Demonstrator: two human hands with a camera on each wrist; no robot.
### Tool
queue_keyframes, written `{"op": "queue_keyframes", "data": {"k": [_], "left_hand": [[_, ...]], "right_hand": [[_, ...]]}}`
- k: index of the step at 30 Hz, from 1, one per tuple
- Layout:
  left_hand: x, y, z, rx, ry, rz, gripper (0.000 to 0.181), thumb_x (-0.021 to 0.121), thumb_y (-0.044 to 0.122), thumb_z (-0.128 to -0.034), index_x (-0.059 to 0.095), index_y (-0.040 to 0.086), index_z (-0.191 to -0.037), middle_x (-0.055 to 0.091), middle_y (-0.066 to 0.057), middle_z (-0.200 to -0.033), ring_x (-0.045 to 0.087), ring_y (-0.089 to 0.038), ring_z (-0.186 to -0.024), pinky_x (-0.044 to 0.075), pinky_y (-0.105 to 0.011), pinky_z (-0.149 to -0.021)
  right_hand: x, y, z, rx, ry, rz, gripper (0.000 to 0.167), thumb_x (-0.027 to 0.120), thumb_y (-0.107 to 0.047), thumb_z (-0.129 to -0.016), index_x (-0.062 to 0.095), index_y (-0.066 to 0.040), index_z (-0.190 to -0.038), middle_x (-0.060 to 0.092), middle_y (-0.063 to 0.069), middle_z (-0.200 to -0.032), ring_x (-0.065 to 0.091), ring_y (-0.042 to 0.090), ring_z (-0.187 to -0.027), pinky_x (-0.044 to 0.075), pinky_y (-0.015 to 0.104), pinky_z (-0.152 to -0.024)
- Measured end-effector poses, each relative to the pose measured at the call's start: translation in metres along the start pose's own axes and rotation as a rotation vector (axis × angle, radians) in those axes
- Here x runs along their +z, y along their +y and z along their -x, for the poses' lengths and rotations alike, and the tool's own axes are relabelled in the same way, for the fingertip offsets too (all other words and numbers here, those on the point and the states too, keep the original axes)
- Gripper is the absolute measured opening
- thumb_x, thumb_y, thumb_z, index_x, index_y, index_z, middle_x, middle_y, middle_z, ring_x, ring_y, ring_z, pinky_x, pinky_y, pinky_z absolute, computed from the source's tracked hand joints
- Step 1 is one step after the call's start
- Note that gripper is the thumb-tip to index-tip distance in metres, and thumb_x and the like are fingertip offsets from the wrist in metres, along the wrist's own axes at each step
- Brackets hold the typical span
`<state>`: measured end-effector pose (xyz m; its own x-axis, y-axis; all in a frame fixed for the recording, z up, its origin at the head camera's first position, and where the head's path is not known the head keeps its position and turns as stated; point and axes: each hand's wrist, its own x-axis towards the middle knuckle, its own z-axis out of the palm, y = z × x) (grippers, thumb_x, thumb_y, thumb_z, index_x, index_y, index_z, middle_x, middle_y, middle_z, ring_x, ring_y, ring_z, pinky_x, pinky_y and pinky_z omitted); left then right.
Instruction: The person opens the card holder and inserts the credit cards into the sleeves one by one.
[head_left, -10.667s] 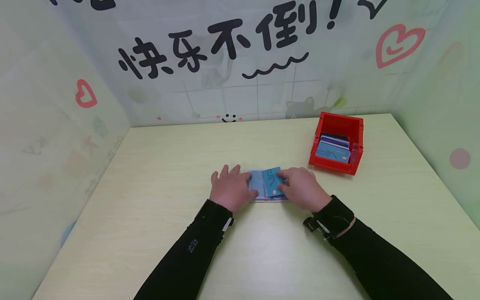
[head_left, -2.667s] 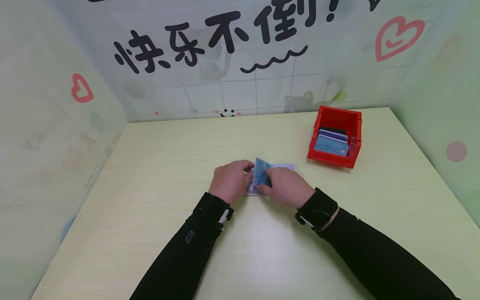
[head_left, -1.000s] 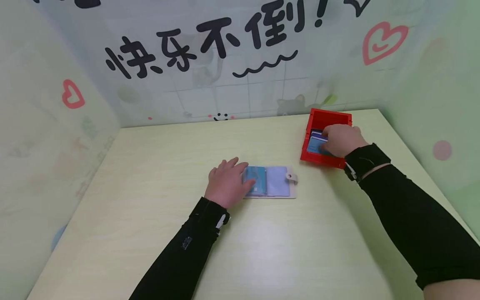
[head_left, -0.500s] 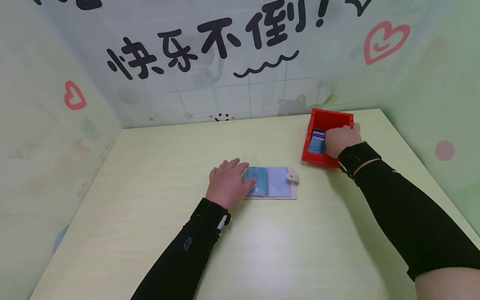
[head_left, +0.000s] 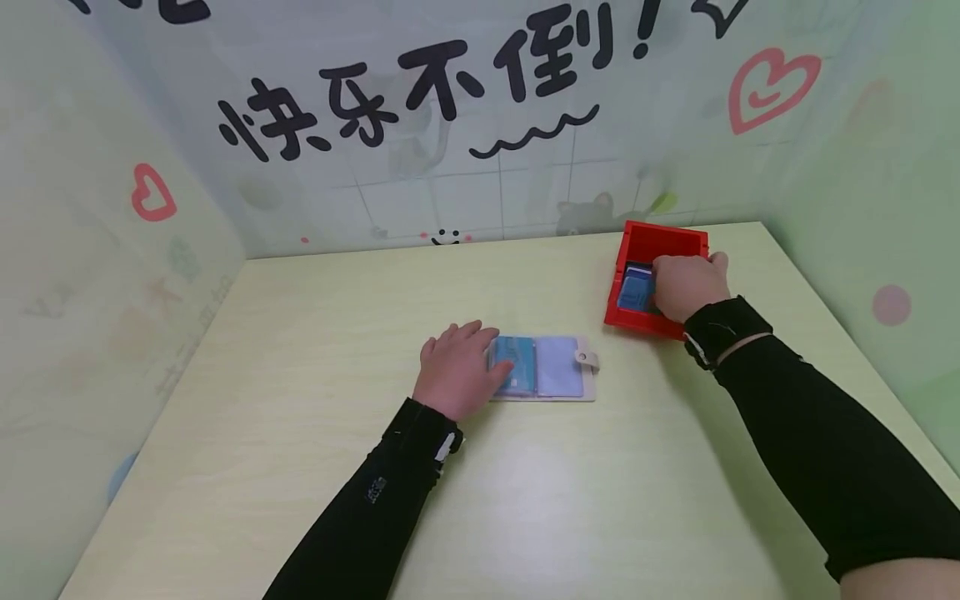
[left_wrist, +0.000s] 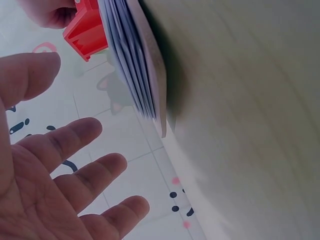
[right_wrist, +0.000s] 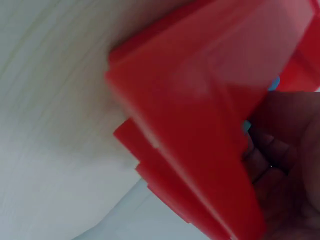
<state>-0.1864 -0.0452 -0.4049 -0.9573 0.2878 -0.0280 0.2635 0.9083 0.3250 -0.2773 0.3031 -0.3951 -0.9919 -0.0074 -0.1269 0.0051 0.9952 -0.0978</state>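
On the table lies an opened card holder [head_left: 558, 367] with clear sleeves and a snap strap at its right edge; a blue card [head_left: 517, 363] sits in its left sleeve. My left hand [head_left: 457, 371] is at the holder's left side, fingers spread, thumb over the left sleeve. In the left wrist view, the left hand [left_wrist: 65, 165] shows straight, parted fingers beside the holder's stacked pages [left_wrist: 132, 60]. My right hand [head_left: 686, 286] reaches into a red bin [head_left: 633, 319] of cards. In the right wrist view its thumb and bent fingers pinch a blue card [right_wrist: 247, 126], mostly hidden by the bin wall.
More blue and dark cards [head_left: 637, 287] stand in the bin left of the right hand. A pale wooden table [head_left: 337, 333] extends around everything, with printed walls behind and at both sides.
Earlier, both hands were at the holder with a blue card. That card now lies in the left sleeve, and the right hand has moved to the bin. Over the last second, the hands barely moved.
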Motion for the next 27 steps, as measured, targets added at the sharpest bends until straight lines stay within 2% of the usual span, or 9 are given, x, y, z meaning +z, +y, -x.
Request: {"op": "queue_keyframes", "data": {"k": [6, 9, 11, 14, 17, 19, 21, 27], "left_hand": [[0.001, 0.001, 0.001, -0.002, 0.008, 0.007, 0.057, 0.064, 0.049, -0.1021, 0.058, 0.019, -0.151, 0.051, -0.011, -0.161, 0.04, -0.043, -0.153, 0.03, -0.067, -0.122], [0.002, 0.001, 0.001, -0.002, 0.009, 0.014, 0.058, 0.064, 0.049, -0.102, 0.057, 0.019, -0.152, 0.051, -0.011, -0.161, 0.041, -0.043, -0.153, 0.03, -0.067, -0.122], [0.002, 0.001, 0.0, 0.002, 0.014, 0.025, 0.059, 0.065, 0.049, -0.1019, 0.056, 0.019, -0.152, 0.051, -0.01, -0.161, 0.041, -0.042, -0.152, 0.03, -0.067, -0.122], [0.002, 0.001, 0.0, 0.009, 0.026, 0.045, 0.061, 0.065, 0.048, -0.1018, 0.054, 0.018, -0.154, 0.053, -0.009, -0.16, 0.042, -0.041, -0.152, 0.03, -0.067, -0.122], [0.002, 0.003, 0.0, 0.013, 0.037, 0.074, 0.063, 0.065, 0.047, -0.1019, 0.052, 0.017, -0.155, 0.054, -0.007, -0.159, 0.043, -0.039, -0.152, 0.029, -0.066, -0.122], [0.002, 0.004, 0.0, 0.013, 0.044, 0.105, 0.065, 0.066, 0.046, -0.1018, 0.05, 0.016, -0.157, 0.056, -0.007, -0.157, 0.045, -0.037, -0.151, 0.029, -0.066, -0.122], [0.001, 0.006, 0.0, 0.012, 0.05, 0.143, 0.067, 0.067, 0.046, -0.1019, 0.047, 0.015, -0.159, 0.058, -0.007, -0.156, 0.049, -0.034, -0.149, 0.029, -0.065, -0.122], [0.001, 0.014, 0.003, 0.043, 0.053, 0.27, 0.071, 0.065, 0.045, -0.1028, 0.042, 0.012, -0.161, 0.067, -0.007, -0.146, 0.062, -0.031, -0.136, 0.035, -0.061, -0.12]], "right_hand": [[-0.013, 0.001, 0.015, 0.016, -0.004, -0.186, 0.033, 0.068, -0.01, -0.095, 0.067, 0.001, -0.126, 0.073, 0.023, -0.113, 0.048, 0.046, -0.116, 0.028, 0.073, -0.103], [-0.02, 0.001, 0.027, 0.048, 0.069, -0.278, 0.029, 0.061, -0.013, -0.101, 0.065, 0.003, -0.125, 0.07, 0.026, -0.116, 0.051, 0.047, -0.113, 0.031, 0.069, -0.099], [-0.025, -0.001, 0.036, 0.083, 0.136, -0.356, 0.029, 0.057, -0.015, -0.105, 0.063, 0.004, -0.126, 0.068, 0.027, -0.117, 0.054, 0.046, -0.109, 0.038, 0.066, -0.098], [-0.033, -0.009, 0.052, 0.132, 0.222, -0.492, 0.032, 0.054, -0.019, -0.108, 0.06, 0.003, -0.13, 0.065, 0.027, -0.122, 0.057, 0.043, -0.104, 0.054, 0.053, -0.088], [-0.037, -0.022, 0.069, 0.135, 0.257, -0.637, 0.036, 0.057, -0.022, -0.109, 0.058, 0.001, -0.137, 0.063, 0.024, -0.124, 0.058, 0.038, -0.103, 0.058, 0.034, -0.072], [-0.034, -0.033, 0.079, 0.112, 0.248, -0.725, 0.038, 0.06, -0.024, -0.108, 0.058, -0.002, -0.138, 0.064, 0.02, -0.123, 0.059, 0.034, -0.103, 0.054, 0.023, -0.07], [-0.027, -0.047, 0.086, 0.077, 0.205, -0.837, 0.04, 0.063, -0.023, -0.106, 0.057, -0.004, -0.141, 0.063, 0.017, -0.121, 0.058, 0.03, -0.103, 0.054, 0.018, -0.071], [0.009, -0.088, 0.095, -0.01, 0.023, -1.141, 0.042, 0.064, -0.016, -0.106, 0.052, -0.007, -0.144, 0.06, 0.016, -0.118, 0.065, 0.027, -0.097, 0.061, 0.022, -0.078]]}}
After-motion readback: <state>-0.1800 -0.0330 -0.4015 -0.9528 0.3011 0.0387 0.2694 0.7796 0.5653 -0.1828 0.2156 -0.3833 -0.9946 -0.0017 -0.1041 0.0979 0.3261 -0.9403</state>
